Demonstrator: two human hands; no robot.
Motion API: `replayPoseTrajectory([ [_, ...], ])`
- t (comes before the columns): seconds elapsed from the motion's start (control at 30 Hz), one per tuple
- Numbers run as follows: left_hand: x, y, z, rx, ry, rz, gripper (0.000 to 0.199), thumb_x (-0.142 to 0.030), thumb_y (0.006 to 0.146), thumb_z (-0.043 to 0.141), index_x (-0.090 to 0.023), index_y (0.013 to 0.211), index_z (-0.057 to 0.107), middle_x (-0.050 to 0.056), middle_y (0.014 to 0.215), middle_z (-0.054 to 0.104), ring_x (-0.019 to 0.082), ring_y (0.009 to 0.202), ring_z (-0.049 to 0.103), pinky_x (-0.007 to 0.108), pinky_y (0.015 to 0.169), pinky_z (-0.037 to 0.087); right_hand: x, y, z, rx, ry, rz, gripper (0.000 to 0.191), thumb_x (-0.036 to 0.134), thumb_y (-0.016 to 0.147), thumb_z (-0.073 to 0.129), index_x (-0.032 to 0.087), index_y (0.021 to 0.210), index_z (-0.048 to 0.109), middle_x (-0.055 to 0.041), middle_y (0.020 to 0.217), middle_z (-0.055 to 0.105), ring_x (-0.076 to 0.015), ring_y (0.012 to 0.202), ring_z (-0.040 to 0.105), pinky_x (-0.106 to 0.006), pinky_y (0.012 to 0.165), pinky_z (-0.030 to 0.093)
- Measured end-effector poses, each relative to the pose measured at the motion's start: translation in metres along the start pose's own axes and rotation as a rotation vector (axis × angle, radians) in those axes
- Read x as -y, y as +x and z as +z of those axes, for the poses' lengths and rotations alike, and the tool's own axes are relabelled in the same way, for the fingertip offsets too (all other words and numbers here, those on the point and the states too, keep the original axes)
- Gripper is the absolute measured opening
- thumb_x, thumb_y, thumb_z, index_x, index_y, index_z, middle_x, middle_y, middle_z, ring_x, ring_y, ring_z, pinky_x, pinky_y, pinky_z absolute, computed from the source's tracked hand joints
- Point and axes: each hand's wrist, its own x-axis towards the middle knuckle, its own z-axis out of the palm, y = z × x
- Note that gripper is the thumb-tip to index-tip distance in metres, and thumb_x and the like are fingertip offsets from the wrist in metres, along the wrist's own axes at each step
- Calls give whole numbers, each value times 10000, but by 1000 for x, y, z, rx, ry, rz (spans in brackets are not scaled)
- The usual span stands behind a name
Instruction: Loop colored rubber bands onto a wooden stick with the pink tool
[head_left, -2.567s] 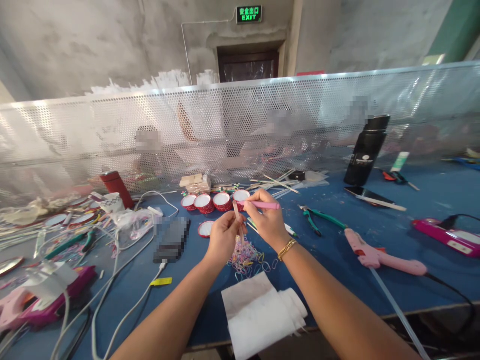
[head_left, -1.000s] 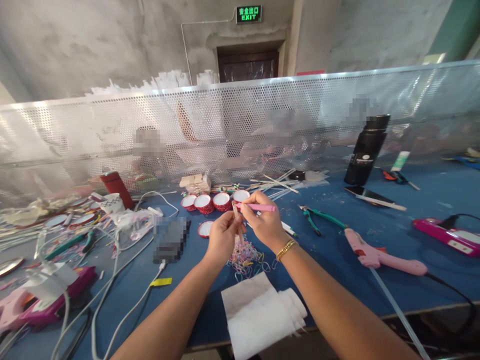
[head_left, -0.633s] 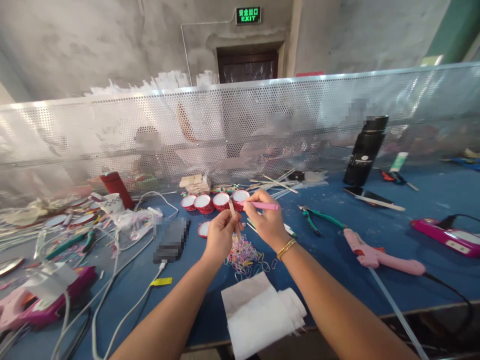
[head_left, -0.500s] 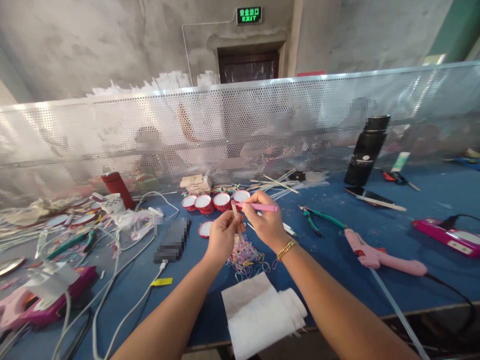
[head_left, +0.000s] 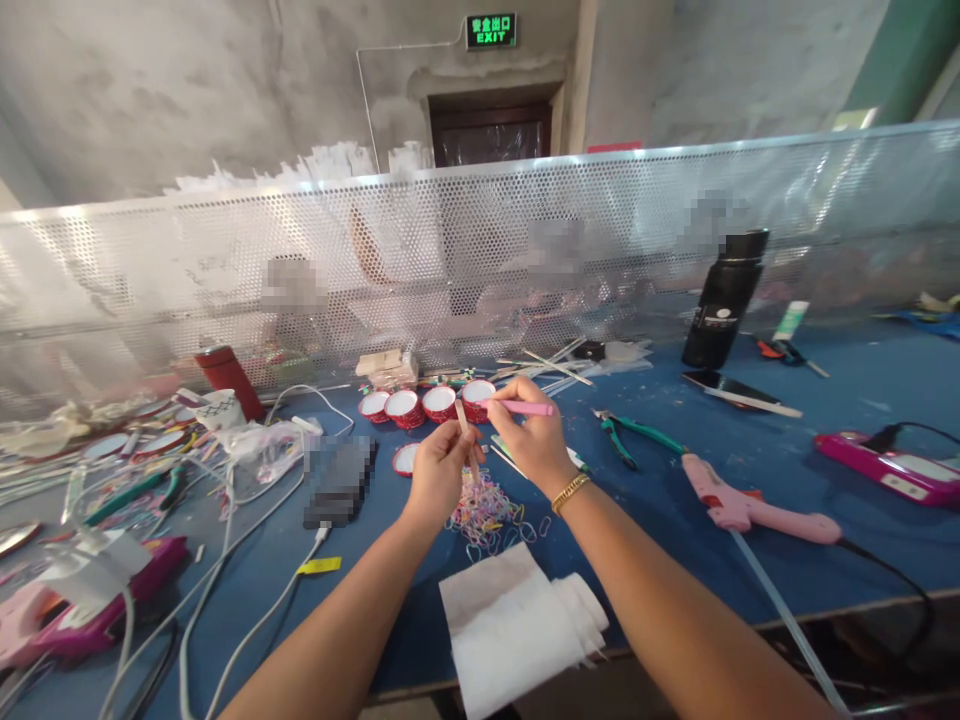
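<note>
My left hand (head_left: 437, 470) pinches a flat wooden craft stick (head_left: 462, 418), which stands nearly upright. In my right hand (head_left: 532, 435) is a pink pen (head_left: 531, 408), held between thumb and fingers with its tip toward the stick. A small gap seems to lie between tip and stick. Below the hands is a pile of small coloured loops like rubber bands (head_left: 487, 512). Several red-rimmed round pieces with white tops (head_left: 439, 402) line up just beyond. A folded white cloth (head_left: 525, 635) lies at the table's near edge.
A phone (head_left: 339, 482) on a charging cable and tangled wires lie left. To the right are green-handled pliers (head_left: 622, 440), a pink glue gun (head_left: 750, 505), a black bottle (head_left: 724, 305) and a magenta power strip (head_left: 889, 470). A perforated metal screen (head_left: 420, 260) closes the back.
The pen tip has drawn slightly away from the stick, and my hands have parted a little. The whole view has shifted slightly. Both grips stay the same.
</note>
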Motion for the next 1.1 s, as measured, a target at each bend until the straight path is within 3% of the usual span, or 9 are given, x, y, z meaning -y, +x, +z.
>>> replayPoseTrajectory([
  [0.13,2,1,0,5,-13,-1,345,-502,768,697,-167,788,616,-2,597,606,125,547,523,244,530,424,3,-1,2,21,109,29,90,213,861,602,221,785,555,16,736,608,-141,666,580,-274,642,463],
  [1.1,7,1,1,11,13,16,353,-511,785,682,-164,788,618,0,601,600,125,558,533,238,532,411,5,-2,3,30,68,1,127,199,860,599,220,742,555,24,690,595,-148,658,575,-276,643,445],
])
